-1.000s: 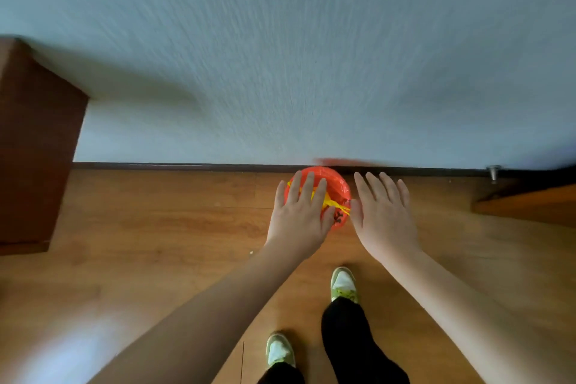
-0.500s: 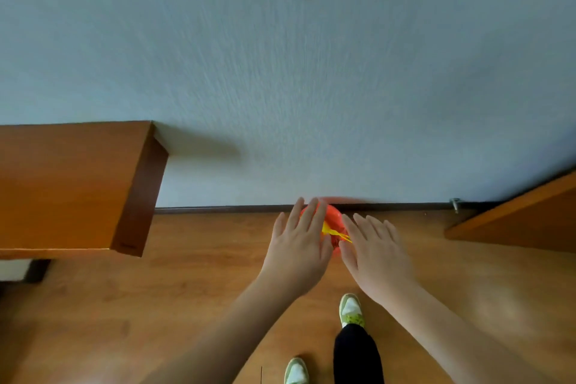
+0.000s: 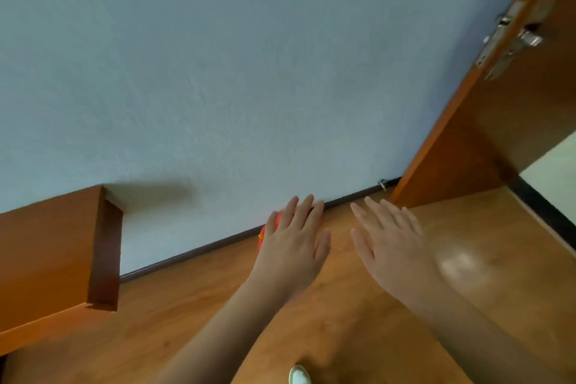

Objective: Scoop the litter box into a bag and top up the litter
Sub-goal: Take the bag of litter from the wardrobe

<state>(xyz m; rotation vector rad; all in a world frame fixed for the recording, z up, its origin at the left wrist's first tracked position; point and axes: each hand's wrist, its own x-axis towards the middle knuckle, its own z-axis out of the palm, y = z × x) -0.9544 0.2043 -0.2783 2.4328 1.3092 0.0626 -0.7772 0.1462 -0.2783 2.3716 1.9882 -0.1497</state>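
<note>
Hands spread over floor, red object mostly hidden

Left hand [image 3: 294, 246] at lower centre of frame, palm down, fingers straight and slightly fanned, gripping nothing. Right hand [image 3: 388, 243] just to the right of it, likewise flat and splayed, well apart from any object, holding nothing. Red-orange object [image 3: 270, 229] peeking out at the left edge of the left hand, low against the wall [image 3: 218, 72] where the dark skirting [image 3: 193, 254] meets the wooden floor [image 3: 187, 315]; only a small curved sliver visible with a speck of yellow, so long axis and pointing direction impossible to tell. Wooden furniture [image 3: 50, 256] at lower left of frame. Wooden door [image 3: 498, 121] with metal latch [image 3: 511, 34] at upper right. Tip of a pale shoe [image 3: 299, 376] at the bottom edge.
</note>
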